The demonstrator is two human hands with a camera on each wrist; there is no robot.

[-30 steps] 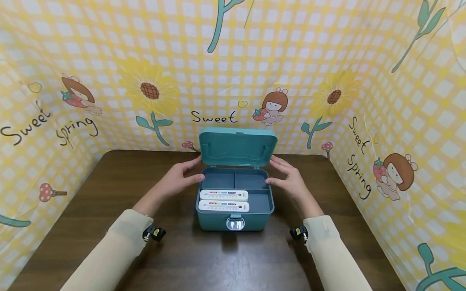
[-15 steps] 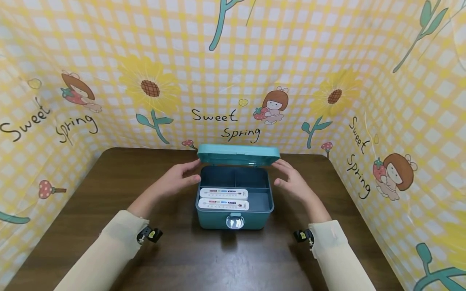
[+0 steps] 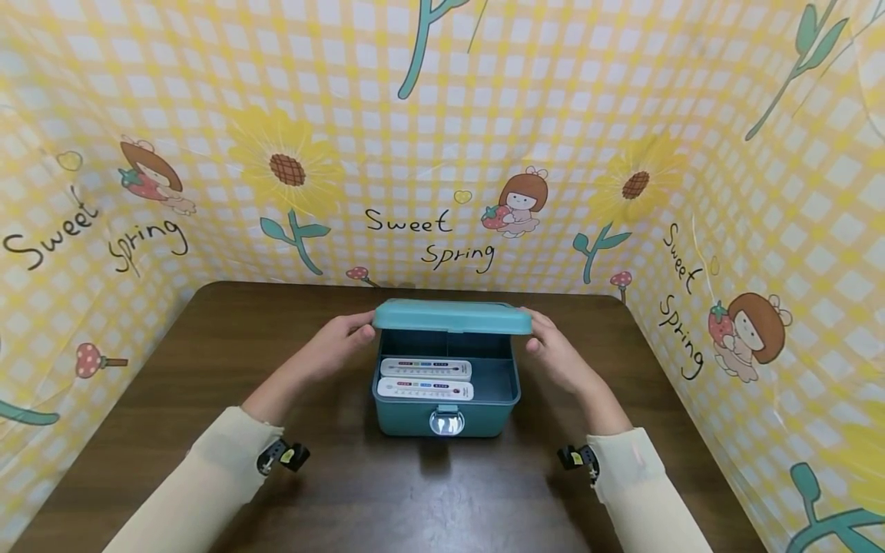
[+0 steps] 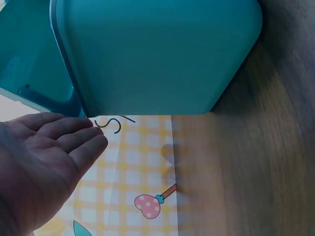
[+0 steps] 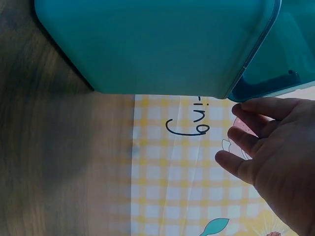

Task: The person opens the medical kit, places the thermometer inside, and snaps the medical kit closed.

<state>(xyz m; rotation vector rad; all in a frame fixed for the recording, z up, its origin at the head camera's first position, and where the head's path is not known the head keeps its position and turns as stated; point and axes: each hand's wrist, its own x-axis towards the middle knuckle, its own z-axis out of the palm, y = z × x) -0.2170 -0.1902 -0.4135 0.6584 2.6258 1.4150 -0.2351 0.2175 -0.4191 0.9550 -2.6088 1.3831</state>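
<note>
A teal storage box [image 3: 408, 421] stands on the table with its hinged lid [image 3: 452, 317] tilted partway down over the rear compartments. Two white thermometers [image 3: 425, 369] with printed scales and coloured blocks lie side by side in the front left of its tray. My left hand [image 3: 325, 349] has its fingers extended at the left end of the lid, thumb close by. At the opposite end, my right hand [image 3: 558, 359] touches the lid's edge with relaxed fingers. Both wrist views show the box's side wall [image 4: 157, 59], with fingertips [image 5: 241, 107] right at the lid's rear corner.
A clear clasp [image 3: 446, 421] hangs at the box front. The dark wooden table [image 3: 442, 499] extends around the box. Yellow checked cloth [image 3: 415, 153] with flower and cartoon prints walls off the back and both sides. Each cuff bears a small black wrist camera [image 3: 293, 457].
The lid has swung forward and down from nearly upright to partway over the box. Both hands followed it at its ends, the right thumb moving off the box rim. The thermometers stayed put.
</note>
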